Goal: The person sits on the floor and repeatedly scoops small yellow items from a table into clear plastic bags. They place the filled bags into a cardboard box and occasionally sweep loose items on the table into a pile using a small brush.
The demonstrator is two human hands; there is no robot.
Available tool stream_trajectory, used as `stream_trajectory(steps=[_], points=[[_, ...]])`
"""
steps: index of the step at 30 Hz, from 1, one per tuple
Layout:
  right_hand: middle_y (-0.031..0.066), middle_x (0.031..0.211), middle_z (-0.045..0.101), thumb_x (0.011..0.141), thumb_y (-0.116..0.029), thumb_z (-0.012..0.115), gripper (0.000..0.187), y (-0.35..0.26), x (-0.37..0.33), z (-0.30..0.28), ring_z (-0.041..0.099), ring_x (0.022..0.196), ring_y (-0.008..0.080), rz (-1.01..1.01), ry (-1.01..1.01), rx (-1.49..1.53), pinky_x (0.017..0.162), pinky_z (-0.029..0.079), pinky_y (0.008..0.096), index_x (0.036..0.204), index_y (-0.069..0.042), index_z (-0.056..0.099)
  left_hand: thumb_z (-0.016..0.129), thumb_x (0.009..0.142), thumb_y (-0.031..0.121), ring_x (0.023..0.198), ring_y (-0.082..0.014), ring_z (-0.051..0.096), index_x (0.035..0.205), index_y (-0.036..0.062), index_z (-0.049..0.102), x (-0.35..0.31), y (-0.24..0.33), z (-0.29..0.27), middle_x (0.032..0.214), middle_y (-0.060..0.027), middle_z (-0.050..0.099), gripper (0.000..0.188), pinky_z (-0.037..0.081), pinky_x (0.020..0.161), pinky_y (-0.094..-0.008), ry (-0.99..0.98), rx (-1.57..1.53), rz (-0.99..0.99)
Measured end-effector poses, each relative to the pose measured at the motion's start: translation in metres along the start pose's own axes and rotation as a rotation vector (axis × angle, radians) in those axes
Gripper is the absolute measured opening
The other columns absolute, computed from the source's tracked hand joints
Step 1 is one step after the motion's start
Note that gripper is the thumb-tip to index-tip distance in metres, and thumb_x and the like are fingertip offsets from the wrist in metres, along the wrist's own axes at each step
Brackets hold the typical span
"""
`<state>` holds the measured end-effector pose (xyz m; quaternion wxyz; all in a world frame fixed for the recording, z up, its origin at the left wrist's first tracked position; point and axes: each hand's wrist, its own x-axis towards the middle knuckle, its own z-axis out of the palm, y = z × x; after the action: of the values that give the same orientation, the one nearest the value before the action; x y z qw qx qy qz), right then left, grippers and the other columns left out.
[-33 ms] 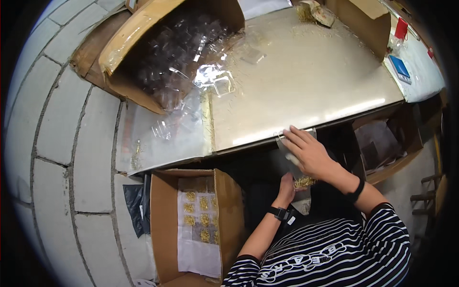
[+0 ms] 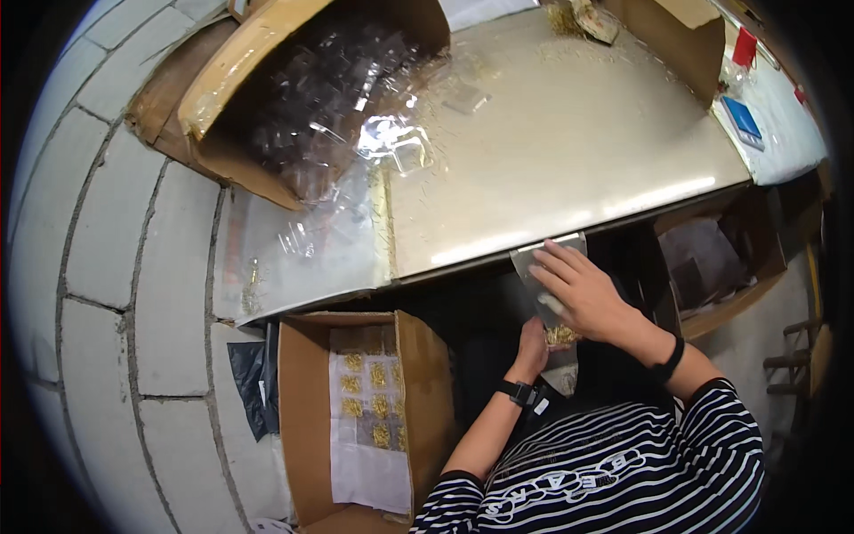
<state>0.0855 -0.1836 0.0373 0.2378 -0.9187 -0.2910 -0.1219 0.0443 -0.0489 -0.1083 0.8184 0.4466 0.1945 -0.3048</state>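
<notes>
In front of my body is a long clear plastic bag (image 2: 527,267) with a clump of small gold-coloured metal pieces (image 2: 561,337) low in it. My left hand (image 2: 532,345) is closed on its lower part beside the clump; some of those fingers are hidden behind the bag. My right hand (image 2: 583,298) lies across the upper part, fingers stretched out over the plastic. The bag's top edge reaches up near the table's front edge. An open cardboard box (image 2: 427,383) to my left holds several flat packs of gold pieces (image 2: 381,406) on white sheets.
A tipped carton (image 2: 205,98) on the table (image 2: 569,151) spills clear plastic pieces (image 2: 338,98). Gold bits (image 2: 562,20) lie at the back. A blue-topped device (image 2: 743,120) rests at far right. Below it stands another cardboard box (image 2: 756,298). A black bag (image 2: 249,383) lies at left.
The bag's top now looks flatter and more spread beneath my right hand, whose fingers have shifted slightly. My left hand keeps its hold. The whole view has shifted a little.
</notes>
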Motion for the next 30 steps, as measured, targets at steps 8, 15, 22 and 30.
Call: stream_trajectory(steps=[8,15,22,30], points=[[0.0159,0.111,0.061,0.077,-0.001,0.061,0.033,0.019,-0.091,-0.032,0.061,0.099,0.0309,0.223,-0.079,0.218,0.083,0.052,0.0374,0.11,0.0,0.06,0.032,0.1,0.037,0.074,-0.0199,0.068,0.113,-0.0015,0.053,-0.017,-0.004,-0.012,0.095,-0.0131,0.066,0.045,0.057,0.052,-0.0287,-0.123,-0.026,-0.091],[0.0191,0.113,0.06,0.083,-0.004,0.058,0.034,0.002,-0.092,-0.001,0.058,0.105,0.0344,0.337,-0.17,0.559,0.091,0.048,0.0394,0.116,0.001,0.056,0.043,0.099,0.028,0.07,-0.0152,0.067,0.112,-0.0015,0.053,-0.057,0.005,-0.021,0.092,-0.0104,0.065,0.034,0.058,0.049,-0.0254,-0.159,0.027,0.002],[0.0183,0.126,0.053,0.079,-0.006,0.061,0.048,-0.026,-0.066,0.016,0.048,0.122,0.0334,0.019,-0.25,0.441,0.101,0.042,0.041,0.125,-0.002,0.05,0.041,0.1,0.03,0.072,-0.0145,0.066,0.114,0.0002,0.053,-0.086,0.036,0.007,0.094,-0.0098,0.063,0.035,0.059,0.049,-0.0263,-0.145,0.08,0.118],[0.017,0.13,0.05,0.078,-0.014,0.066,0.051,-0.034,-0.08,0.009,0.045,0.125,0.0311,-0.06,-0.158,0.189,0.106,0.036,0.0436,0.125,0.001,0.05,0.039,0.101,0.026,0.082,-0.0149,0.064,0.113,0.0007,0.053,-0.081,0.029,0.012,0.098,-0.0074,0.062,0.031,0.057,0.065,-0.027,-0.029,-0.058,0.278]])
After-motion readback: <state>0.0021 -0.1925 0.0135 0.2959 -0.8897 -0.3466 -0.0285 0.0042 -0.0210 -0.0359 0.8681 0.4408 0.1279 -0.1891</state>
